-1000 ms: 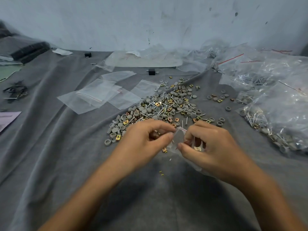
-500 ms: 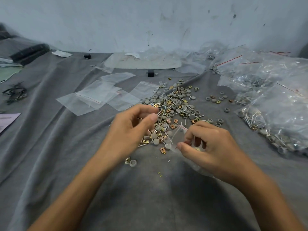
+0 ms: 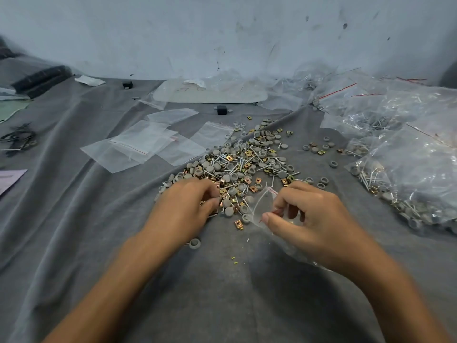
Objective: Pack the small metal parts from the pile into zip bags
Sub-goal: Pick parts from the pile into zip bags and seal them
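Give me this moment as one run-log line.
step: picking from pile | left hand: fingertips at its near edge, grasp unclear | right hand: pinches zip bag, mouth open toward pile

Grey cloth point(image 3: 74, 231) w/ parts pile point(image 3: 247, 164), empty zip bags point(image 3: 138, 144), filled bags point(image 3: 415, 174).

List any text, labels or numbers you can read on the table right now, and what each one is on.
Nothing here reads clearly.
Faint handwriting on the white sheet by the wall: too blurred to read.
Faint lines on the pink paper at the left edge: unreadable.
The zip bag held in the right hand: a red seal line only, no print.
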`<state>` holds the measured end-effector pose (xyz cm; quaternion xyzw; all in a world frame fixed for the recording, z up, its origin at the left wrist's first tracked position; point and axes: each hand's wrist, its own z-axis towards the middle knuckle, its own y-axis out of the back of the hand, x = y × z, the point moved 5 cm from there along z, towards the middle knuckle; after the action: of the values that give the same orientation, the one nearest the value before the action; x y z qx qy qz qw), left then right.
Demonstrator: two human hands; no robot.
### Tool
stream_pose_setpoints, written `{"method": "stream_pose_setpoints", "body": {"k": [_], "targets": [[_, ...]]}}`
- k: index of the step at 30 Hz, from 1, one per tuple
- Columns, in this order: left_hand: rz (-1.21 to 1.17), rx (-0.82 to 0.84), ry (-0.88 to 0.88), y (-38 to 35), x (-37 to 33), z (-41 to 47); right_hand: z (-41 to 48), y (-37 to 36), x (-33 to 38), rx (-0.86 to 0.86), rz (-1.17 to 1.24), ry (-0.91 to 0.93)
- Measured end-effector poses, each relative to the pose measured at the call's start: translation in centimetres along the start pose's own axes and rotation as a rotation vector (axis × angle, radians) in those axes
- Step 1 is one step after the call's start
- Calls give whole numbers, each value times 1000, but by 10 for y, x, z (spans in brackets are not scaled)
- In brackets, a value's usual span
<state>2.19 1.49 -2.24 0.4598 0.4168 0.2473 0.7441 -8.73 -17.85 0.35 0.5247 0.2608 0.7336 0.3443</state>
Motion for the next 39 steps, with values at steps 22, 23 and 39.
{"method": "stream_pose_setpoints", "body": {"k": [22, 23, 39], "targets": [[-425, -15, -94, 3, -19, -4, 2, -4, -4, 53, -28, 15], [-287, -39, -87, 4, -15, -4, 1, -4, -5, 51, -24, 11], [-121, 10, -130, -10, -20, -5, 1, 3, -8, 33, 25, -48]]}}
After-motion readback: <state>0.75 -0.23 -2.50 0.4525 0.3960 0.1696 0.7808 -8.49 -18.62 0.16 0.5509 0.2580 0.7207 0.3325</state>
